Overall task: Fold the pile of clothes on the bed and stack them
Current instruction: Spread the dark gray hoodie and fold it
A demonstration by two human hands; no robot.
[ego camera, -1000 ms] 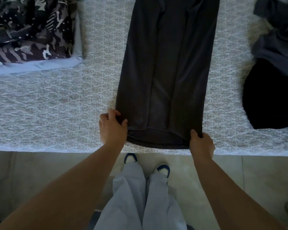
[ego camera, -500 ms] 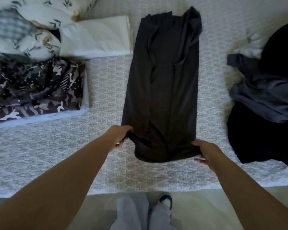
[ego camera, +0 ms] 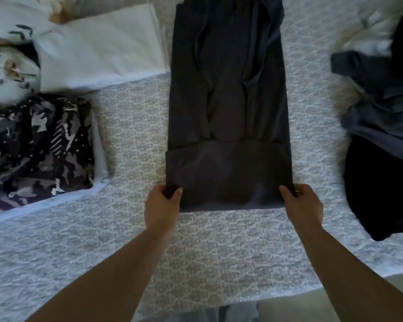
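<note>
My left hand (ego camera: 161, 206) and right hand (ego camera: 302, 205) each pinch a near corner of the dark shirt (ego camera: 228, 108) at frame centre on the bed (ego camera: 130, 240), thumbs on top, keeping the folded hem square for the next fold.

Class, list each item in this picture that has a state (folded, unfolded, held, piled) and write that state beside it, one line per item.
dark garment: flat on the bed, near end turned up over itself
left hand: pinching the fold's left corner
right hand: pinching the fold's right corner
camouflage garment: folded, on the stack
white cloth: folded flat
dark clothes pile: unfolded, heaped
</note>
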